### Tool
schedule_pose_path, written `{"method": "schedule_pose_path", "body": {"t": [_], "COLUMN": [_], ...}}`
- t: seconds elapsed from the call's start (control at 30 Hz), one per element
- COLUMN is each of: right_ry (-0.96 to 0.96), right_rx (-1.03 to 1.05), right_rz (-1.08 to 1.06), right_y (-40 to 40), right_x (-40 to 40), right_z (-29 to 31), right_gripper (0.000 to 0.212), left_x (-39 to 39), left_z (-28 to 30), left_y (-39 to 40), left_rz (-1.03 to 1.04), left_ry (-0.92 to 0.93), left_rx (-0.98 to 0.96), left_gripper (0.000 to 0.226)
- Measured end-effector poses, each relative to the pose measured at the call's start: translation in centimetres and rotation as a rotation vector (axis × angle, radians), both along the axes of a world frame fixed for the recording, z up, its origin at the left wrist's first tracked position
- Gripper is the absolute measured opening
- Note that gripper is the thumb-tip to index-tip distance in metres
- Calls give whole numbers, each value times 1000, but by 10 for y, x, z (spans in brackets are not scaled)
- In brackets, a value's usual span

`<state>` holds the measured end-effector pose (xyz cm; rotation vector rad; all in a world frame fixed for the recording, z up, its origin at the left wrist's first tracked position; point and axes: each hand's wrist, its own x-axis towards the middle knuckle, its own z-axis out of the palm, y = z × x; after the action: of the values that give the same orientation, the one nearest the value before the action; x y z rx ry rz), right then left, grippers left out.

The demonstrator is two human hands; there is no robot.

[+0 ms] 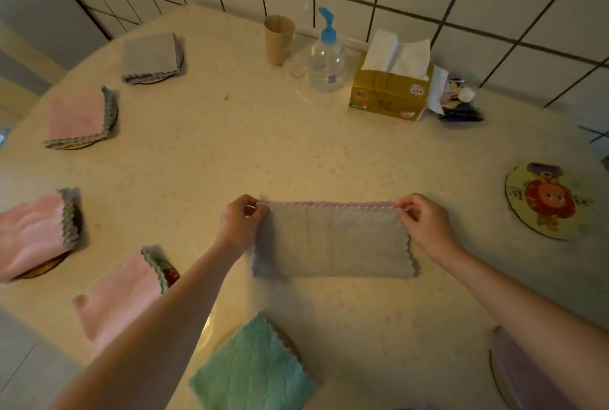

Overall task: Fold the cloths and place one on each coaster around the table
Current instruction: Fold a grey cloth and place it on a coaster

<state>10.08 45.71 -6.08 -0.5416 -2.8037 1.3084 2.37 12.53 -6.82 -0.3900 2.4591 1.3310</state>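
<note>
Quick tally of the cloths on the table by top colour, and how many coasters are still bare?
Pink cloths: 3
Grey cloths: 2, one at far left, one half-folded in the hands
Green cloths: 1
Lilac cloths: 1, partly hidden at the right arm
Bare coasters: 1
Total: 7 cloths, 1 bare coaster

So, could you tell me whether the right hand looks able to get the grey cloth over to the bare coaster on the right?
Probably yes: the right hand already pinches the grey cloth, and the bare coaster lies to that side with only open tabletop between.
</note>
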Motion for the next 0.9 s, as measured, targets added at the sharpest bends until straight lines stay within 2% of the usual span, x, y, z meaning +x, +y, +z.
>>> {"method": "schedule_pose_path", "body": {"t": [0.27, 0.53, 0.7, 0.8, 0.83, 0.9], "right_ry": [-13, -83, -66, 4, 14, 15], "right_rx": [39, 103, 160, 282, 334, 394], "right_rz": [-25, -33, -57, 37, 125, 318], "right_y": [3, -1, 0, -4, -9, -22], "right_x": [-12, -19, -18, 7, 21, 51], "right_z": [-8, -4, 3, 13, 15, 18], "right_gripper": [7, 6, 8, 16, 19, 26], "left_x": [-6, -13, 2, 37, 53, 85], "left_z": [-7, 1, 18, 23, 23, 21], "left_y": [0, 13, 17, 19, 21, 27], "left_rz": [-60, -27, 1, -196, -296, -539], "left_ry": [9, -48, 38, 313, 395, 477], "left_rx": [-84, -211, -306, -595, -604, -502], "left_gripper": [12, 18, 23, 28, 30, 33]}}
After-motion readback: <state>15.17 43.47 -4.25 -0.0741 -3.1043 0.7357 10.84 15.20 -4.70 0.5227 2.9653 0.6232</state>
